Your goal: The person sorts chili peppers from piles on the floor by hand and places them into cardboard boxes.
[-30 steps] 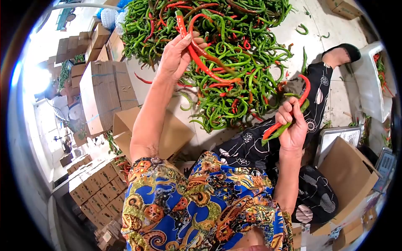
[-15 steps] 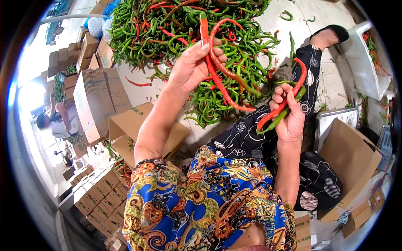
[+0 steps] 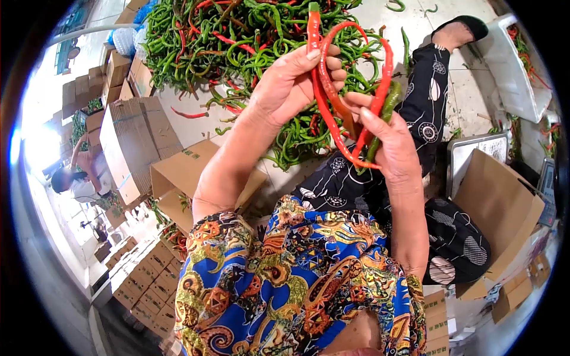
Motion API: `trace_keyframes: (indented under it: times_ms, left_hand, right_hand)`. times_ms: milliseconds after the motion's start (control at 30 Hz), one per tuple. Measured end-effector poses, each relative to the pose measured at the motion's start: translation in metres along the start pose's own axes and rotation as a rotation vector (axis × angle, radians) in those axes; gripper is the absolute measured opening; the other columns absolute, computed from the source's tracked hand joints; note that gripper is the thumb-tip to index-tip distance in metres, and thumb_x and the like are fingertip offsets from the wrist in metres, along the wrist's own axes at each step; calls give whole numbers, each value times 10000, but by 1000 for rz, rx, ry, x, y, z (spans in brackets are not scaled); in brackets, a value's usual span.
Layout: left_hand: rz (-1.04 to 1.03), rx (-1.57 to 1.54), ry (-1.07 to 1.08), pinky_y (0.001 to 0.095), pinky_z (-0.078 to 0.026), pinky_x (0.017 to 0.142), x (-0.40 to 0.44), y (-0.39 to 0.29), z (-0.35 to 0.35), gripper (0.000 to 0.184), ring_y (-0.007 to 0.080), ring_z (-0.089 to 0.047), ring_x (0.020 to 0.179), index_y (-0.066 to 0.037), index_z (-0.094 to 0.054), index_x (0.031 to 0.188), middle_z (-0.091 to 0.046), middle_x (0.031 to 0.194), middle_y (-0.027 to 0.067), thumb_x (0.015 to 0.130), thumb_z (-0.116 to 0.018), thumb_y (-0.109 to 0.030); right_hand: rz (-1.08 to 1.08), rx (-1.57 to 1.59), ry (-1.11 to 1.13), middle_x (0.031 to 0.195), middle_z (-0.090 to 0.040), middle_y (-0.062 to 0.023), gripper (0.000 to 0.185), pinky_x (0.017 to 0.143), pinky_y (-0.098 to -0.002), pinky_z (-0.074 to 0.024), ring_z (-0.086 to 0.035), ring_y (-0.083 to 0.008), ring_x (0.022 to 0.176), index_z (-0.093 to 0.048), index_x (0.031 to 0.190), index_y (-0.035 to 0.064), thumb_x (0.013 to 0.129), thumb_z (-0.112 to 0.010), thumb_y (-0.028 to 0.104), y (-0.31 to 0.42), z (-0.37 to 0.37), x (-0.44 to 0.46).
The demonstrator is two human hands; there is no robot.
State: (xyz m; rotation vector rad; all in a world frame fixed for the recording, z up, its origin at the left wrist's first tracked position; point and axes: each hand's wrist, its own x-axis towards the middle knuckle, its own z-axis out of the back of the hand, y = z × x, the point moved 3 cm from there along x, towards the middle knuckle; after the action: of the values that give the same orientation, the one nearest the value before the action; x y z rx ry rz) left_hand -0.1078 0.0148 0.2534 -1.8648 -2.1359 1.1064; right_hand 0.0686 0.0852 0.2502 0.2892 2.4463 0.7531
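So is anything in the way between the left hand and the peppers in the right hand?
Only what the left hand itself holds: a long red pepper and a darker pepper hang in the gap. The long one's tail overlaps the other red pepper in the right hand. Nothing else visible blocks the way.

Glossy red chillies [image 3: 386,70] curve beside a green chilli [image 3: 390,102].

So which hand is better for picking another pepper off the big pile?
Probably the left hand: it looks closer to the pepper pile, though it already holds long peppers. The right hand has a red pepper and seems farther off, by the patterned trouser leg.
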Motion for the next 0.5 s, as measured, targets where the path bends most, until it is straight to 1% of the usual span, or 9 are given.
trace_keyframes:
  times_ms: [67,133,167,267,333,400,433,467,500]
  left_hand:
    - [15,-16,19,374,-535,846,-3,4,-8,384,221,-627,928,52,-485,1242,-627,1003,95,949,-542,-190]
    - [28,-16,7,377,-529,862,-3,6,-17,392,224,-621,950,52,-474,1256,-620,1029,105,952,-535,-188]
    - [-7,16,34,379,-513,901,2,10,-18,396,233,-603,1009,47,-462,1274,-599,1086,129,957,-520,-183]
    - [-56,222,12,387,-461,976,2,14,-36,434,268,-563,1099,57,-417,1316,-556,1185,185,969,-496,-190]
    - [-85,282,64,368,-444,993,3,11,-43,432,257,-561,1111,68,-410,1323,-556,1201,190,982,-464,-191]
    - [-126,549,-44,350,-446,988,-2,-8,-27,420,253,-574,1090,79,-437,1300,-574,1173,193,993,-439,-208]
    - [-219,637,-89,332,-457,968,-3,-17,-6,424,240,-587,1067,91,-461,1276,-590,1149,186,999,-428,-229]
    - [-233,643,-201,312,-484,916,-8,-23,16,425,219,-602,1038,92,-470,1264,-600,1135,174,989,-453,-232]
    - [-225,624,-315,292,-495,880,-14,-25,40,400,200,-612,999,83,-488,1251,-617,1102,163,977,-472,-208]
  right_hand:
    - [-39,-2,20,1066,-644,-77,354,845,-260,-499,-623,-131,931,-556,1208,-42,911,-615,141,-5,-5,1]
    - [-51,-108,23,1016,-654,-74,321,815,-256,-497,-620,-126,906,-572,1176,-27,913,-615,151,-8,-7,2]
    - [-60,-106,114,966,-661,-71,292,789,-250,-494,-622,-125,892,-582,1148,-15,913,-617,154,-14,-7,7]
    - [-91,-44,46,900,-664,-83,268,683,-235,-508,-634,-137,753,-582,1112,-12,909,-619,159,-10,-18,4]
    - [-78,-59,-14,854,-656,-80,245,633,-234,-504,-613,-131,676,-577,1097,-7,912,-608,151,-6,-11,1]
    - [39,141,-62,800,-625,-58,271,576,-239,-457,-549,-107,609,-550,1140,-14,907,-595,116,6,2,-7]
    - [74,323,-34,831,-609,-69,279,580,-248,-443,-530,-113,622,-540,1154,-22,907,-585,99,13,14,-11]
    - [180,408,-23,870,-593,-87,287,613,-255,-449,-528,-125,667,-530,1169,-28,905,-577,77,22,23,-17]
    - [259,337,-119,911,-571,-93,322,641,-258,-447,-518,-124,718,-517,1203,-27,900,-579,62,32,32,-25]
